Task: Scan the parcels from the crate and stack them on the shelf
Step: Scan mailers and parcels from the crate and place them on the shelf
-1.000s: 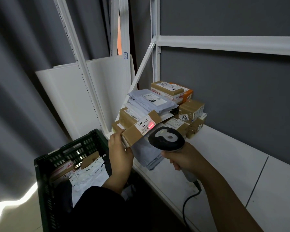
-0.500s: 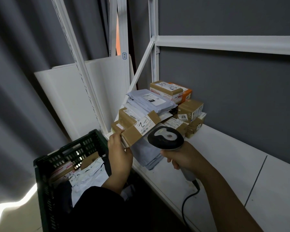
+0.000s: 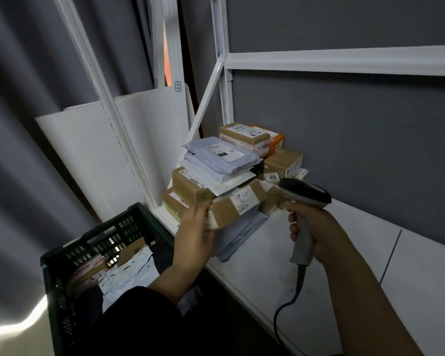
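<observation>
Wide bare shelf (image 3: 421,278) on the right, plenty of room there. Far left corner's jammed with the parcel stack (image 3: 216,160), the white diagonal brace (image 3: 206,96) slanting down beside it, crossbeam (image 3: 344,60) capping the height.

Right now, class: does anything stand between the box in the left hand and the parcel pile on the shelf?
Nothing visible does. The left hand holds the box right at the pile's front; the scanner in the right hand is off to its right.

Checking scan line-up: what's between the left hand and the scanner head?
Head view: the brown parcel, held at its near end by the left hand, its far end close to the scanner, which the right hand grips.
</observation>
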